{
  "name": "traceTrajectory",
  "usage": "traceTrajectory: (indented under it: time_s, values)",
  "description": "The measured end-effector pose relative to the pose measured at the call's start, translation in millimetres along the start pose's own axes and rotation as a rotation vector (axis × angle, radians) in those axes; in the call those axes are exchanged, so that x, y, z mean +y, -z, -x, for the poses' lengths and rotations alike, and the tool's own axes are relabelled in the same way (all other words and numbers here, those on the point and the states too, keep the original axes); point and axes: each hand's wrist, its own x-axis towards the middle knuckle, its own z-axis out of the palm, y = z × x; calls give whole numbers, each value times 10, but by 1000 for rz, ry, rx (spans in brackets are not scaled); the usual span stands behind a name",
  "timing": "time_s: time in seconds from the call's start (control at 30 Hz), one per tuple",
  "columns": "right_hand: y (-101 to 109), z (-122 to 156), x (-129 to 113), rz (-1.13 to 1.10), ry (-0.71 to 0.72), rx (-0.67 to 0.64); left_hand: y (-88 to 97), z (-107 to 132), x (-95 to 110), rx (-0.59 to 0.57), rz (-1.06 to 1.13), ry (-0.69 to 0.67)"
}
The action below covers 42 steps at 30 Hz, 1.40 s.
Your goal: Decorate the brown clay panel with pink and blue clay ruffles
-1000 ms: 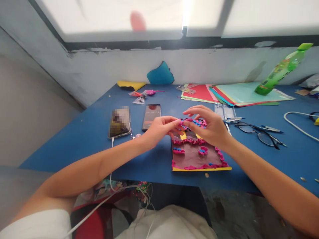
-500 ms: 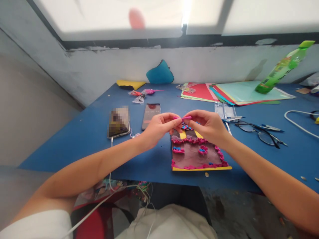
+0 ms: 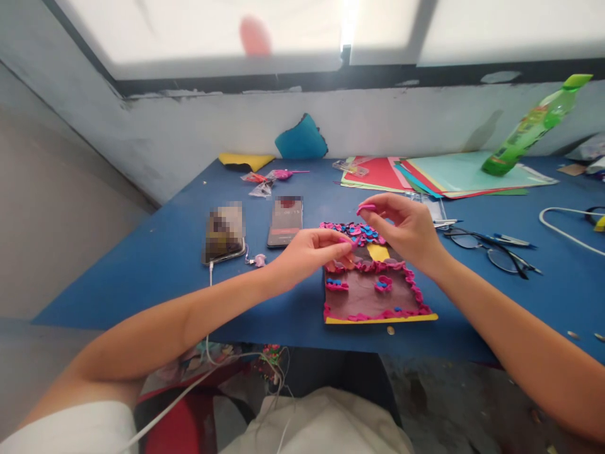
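Hands worked on a brown clay picture (image 3: 363, 296).
The right hand (image 3: 409, 230), lifted, pinched a small pink clay strip (image 3: 366, 207); the left hand (image 3: 307, 252) touched the picture with pinched fingers.

Home craft corner rather than a shop or lab: plain blue table (image 3: 165, 252) set against a scuffed, painted wall (image 3: 189, 132) under a frosted window (image 3: 212, 31). Marked as hobby space by a fan of coloured paper sheets (image 3: 454, 173), foam scraps (image 3: 301, 139), pens (image 3: 513, 239) and a clay picture (image 3: 368, 293) edged with pink and blue pieces. Marked as personal, not professional, by two phones (image 3: 285, 221) lying loose, one on a white cable (image 3: 210, 296), plus glasses (image 3: 491, 249) and a green drink bottle (image 3: 534, 126) leaning at the wall.
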Motion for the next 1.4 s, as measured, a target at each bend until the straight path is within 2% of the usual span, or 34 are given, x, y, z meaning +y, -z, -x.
traceTrajectory:
  time_s: [0.1,0.3,0.43,0.57,0.67,0.8,1.03,1.1,1.27,1.4]
  values:
    - [-19,30,-17,5,40,-81,54,-56,-15,90,101,-19]
    - [-108,106,29,77,32,-194,46,-59,-23,-1,137,1]
    - [-100,115,12,5,7,-256,26,-46,-37,15,61,-81]
    - [-76,121,-50,-189,-136,-388,56,-58,-42,24,-25,-168]
    - [-80,126,-94,-315,-280,-477,62,-60,-71,95,-207,-301]
    - [-103,131,-114,-400,-397,-447,43,-46,-126,139,-361,-393]
    - [-43,63,-71,-337,-416,-362,43,-50,-139,116,-301,-372]
    - [-27,42,-50,-275,-369,-327,39,-56,-135,112,-277,-353]
    - [-24,39,-1,26,-116,-194,23,-51,-126,132,-213,-298]
    - [-43,56,5,249,56,-91,10,-25,-111,89,-154,-303]
